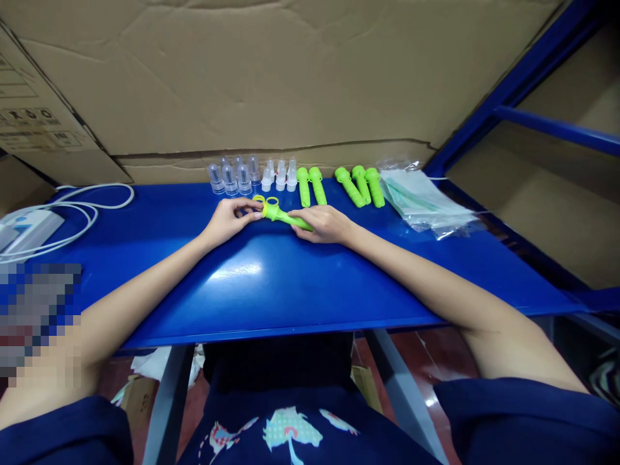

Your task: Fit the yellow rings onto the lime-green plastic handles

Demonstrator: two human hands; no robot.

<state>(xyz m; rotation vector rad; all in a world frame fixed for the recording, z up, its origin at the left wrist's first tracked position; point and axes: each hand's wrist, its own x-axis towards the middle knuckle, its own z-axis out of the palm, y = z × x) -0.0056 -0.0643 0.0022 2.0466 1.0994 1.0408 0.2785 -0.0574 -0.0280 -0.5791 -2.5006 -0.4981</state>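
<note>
My right hand (pixel 323 223) is wrapped round a lime-green plastic handle (pixel 283 216), which lies nearly level just above the blue table. At the handle's wider left end, my left hand (pixel 234 217) pinches a yellow ring piece (pixel 264 208). Whether that piece is fixed to the handle, I cannot tell. Beyond my hands stand several clear plastic cups (pixel 229 179) and several white-based clear parts (pixel 281 176). To their right are two more green handles (pixel 310 186).
Three green handles (pixel 359 186) lie farther right, beside clear plastic bags (pixel 426 200) with white and green contents. A white cable (pixel 92 205) coils round a white box at the left of the blue table (pixel 271 284). Cardboard (pixel 290 77) walls off the back; blue frame bars (pixel 557 129) rise at right.
</note>
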